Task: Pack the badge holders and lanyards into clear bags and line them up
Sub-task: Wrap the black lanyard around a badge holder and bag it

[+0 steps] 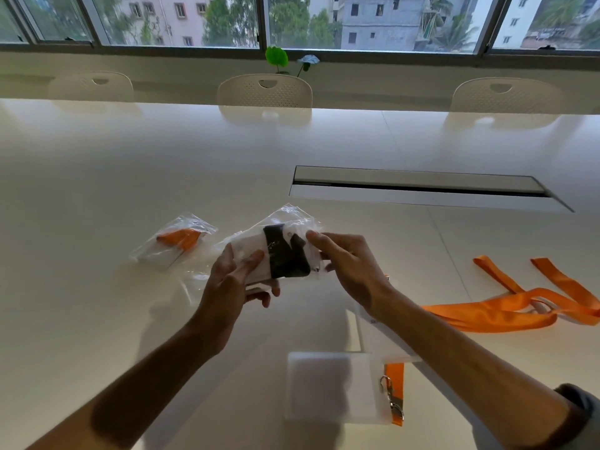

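Crinkling clear bag (292, 222) (black lanyard (284, 254), seemingly, inside) between both hands.

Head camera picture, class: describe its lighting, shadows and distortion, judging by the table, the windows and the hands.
Head view: daylight from the windows backlights the scene; the glossy table mirrors the chairs; soft shadows fall towards the camera under the left hand and right hand; wide-angle bending curves the window frame.
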Tool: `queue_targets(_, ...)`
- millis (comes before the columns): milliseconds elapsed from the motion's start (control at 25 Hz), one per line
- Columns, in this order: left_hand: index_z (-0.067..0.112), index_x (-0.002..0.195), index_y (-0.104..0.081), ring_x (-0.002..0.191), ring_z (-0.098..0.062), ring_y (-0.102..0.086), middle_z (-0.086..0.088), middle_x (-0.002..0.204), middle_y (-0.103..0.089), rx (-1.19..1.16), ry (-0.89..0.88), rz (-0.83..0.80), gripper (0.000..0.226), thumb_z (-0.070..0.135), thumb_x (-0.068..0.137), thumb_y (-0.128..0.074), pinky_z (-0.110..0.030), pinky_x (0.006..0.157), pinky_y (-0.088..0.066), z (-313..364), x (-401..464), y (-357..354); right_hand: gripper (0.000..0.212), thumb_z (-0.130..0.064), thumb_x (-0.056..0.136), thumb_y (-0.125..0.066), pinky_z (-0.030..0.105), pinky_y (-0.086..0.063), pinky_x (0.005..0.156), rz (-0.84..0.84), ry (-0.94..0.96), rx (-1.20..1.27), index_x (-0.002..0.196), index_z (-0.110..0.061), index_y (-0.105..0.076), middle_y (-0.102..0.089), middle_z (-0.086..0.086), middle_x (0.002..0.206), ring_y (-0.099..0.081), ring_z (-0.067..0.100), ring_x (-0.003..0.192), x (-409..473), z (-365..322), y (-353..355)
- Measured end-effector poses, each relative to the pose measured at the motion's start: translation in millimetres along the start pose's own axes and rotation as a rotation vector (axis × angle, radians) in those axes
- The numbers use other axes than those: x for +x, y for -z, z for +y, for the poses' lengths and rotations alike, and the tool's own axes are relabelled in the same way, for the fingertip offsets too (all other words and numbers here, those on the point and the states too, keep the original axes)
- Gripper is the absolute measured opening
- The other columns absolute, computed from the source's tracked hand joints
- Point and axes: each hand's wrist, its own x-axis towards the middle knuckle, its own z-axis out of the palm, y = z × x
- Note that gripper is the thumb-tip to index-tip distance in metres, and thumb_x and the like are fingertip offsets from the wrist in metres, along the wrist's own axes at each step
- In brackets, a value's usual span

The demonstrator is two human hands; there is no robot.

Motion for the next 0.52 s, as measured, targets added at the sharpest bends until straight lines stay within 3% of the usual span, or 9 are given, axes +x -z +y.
queue_targets(80, 0.013, 0.117, -0.050, 0.058, -0.022, -0.062, -0.021, 0.091, -0.063, 0.016, -0.010, 0.048, 0.034, 0.035, 0.092, -0.045, -0.026, 0.041, -0.048, -1.3, -1.1, 0.1, 0.024, -0.028, 0.094, -0.052, 0.030, -0.048, 0.079, 0.013, 0.027, -0.040, 0.080, -0.025, -0.071, -0.069, 0.001, 0.081, -0.063, 0.016, 0.083, -0.1, 4.7, 1.1)
queue_targets(200, 0.008, 0.115, -0.049, 0.057, -0.017, -0.059, -0.025, 0.093, -0.060, 0.046, -0.032, 0.130, 0.027, 0.028, 0.101, -0.037, -0.025, 0.039, -0.044, -2.5, -2.0, -0.3, 0.023, -0.025, 0.095, -0.053, 0.029, -0.050, 0.084, 0.031, 0.043, -0.133, 0.097, -0.015, -0.074, -0.072, 0.001, 0.095, -0.064, 0.013, 0.090, 0.8, 8.8, 0.6)
queue_targets(360, 0.020, 0.102, -0.051, 0.057, -0.013, -0.058, -0.010, 0.084, -0.061, 0.103, -0.145, 0.144, 0.013, 0.020, 0.101, -0.037, -0.028, 0.039, -0.040, 0.1, -5.1, -3.7, 0.022, -0.026, 0.087, -0.065, 0.017, -0.054, 0.079, 0.202, 0.123, -0.207, 0.101, -0.012, -0.073, -0.071, 0.003, 0.109, -0.065, 0.001, 0.082, 1.6, 7.2, 2.2)
queue_targets(520, 0.023, 0.098, -0.051, 0.056, -0.016, -0.058, 0.001, 0.077, -0.065, 0.131, -0.201, 0.104, 0.013, 0.016, 0.100, -0.039, -0.028, 0.038, -0.041, 1.9, -6.6, -6.3, 0.024, -0.027, 0.090, -0.061, 0.022, -0.055, 0.079, 0.227, 0.112, -0.219, 0.102, -0.010, -0.071, -0.071, 0.003, 0.106, -0.066, 0.012, 0.087, 0.9, 6.2, 1.9)
